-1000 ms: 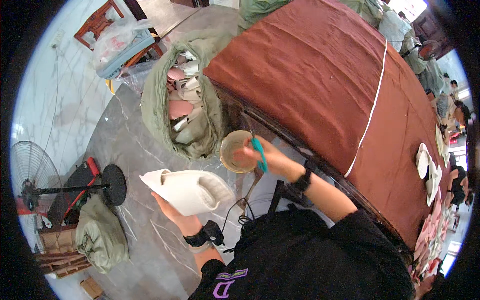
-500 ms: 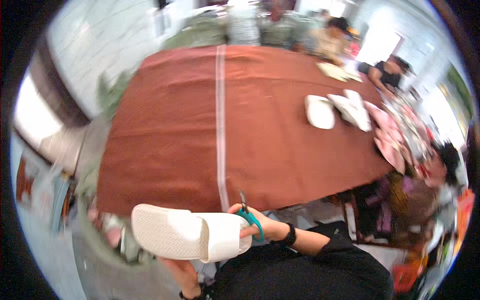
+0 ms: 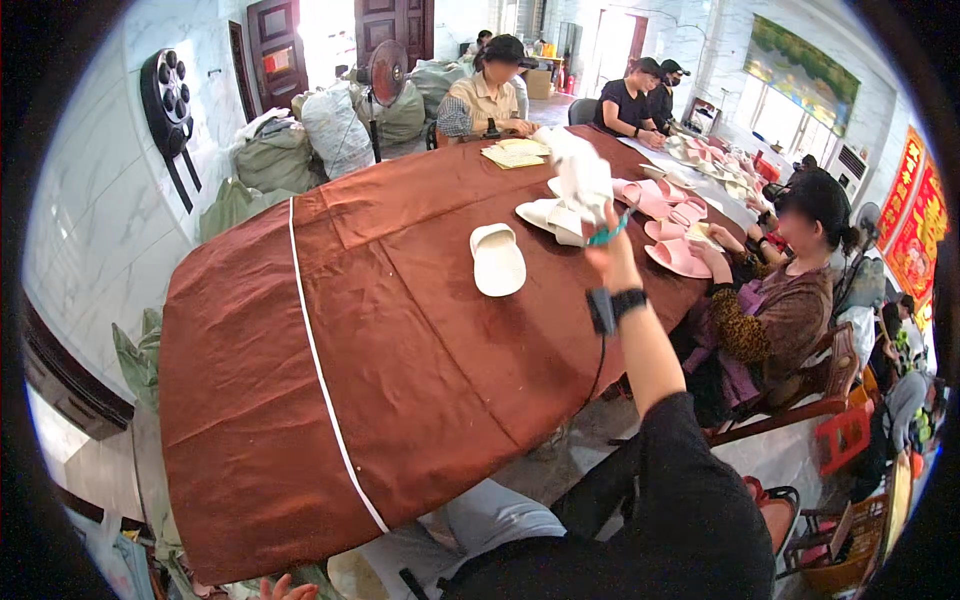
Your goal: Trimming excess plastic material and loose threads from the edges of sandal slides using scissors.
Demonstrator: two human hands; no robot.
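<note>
My right hand (image 3: 606, 243) is stretched out over the far right side of the brown-clothed table (image 3: 330, 380). It grips a white slipper (image 3: 580, 172), blurred and held upright above the fingers, and teal-handled scissors (image 3: 607, 234) hang from the same hand. A black band sits on that wrist. Only the fingertips of my left hand (image 3: 280, 588) show at the bottom edge, below the table's near end; what they hold is hidden. One white slipper (image 3: 497, 260) lies alone on the cloth, left of my right hand.
A small pile of white slippers (image 3: 545, 215) and several pink ones (image 3: 678, 255) lie just beyond my hand. Seated people work along the right side and far end. Stuffed sacks (image 3: 330, 125) and a fan (image 3: 385, 70) stand behind the table.
The view has swung up from the floor and sack to the whole table. The slipper has passed from my left hand to my right, which now reaches out over the cloth.
</note>
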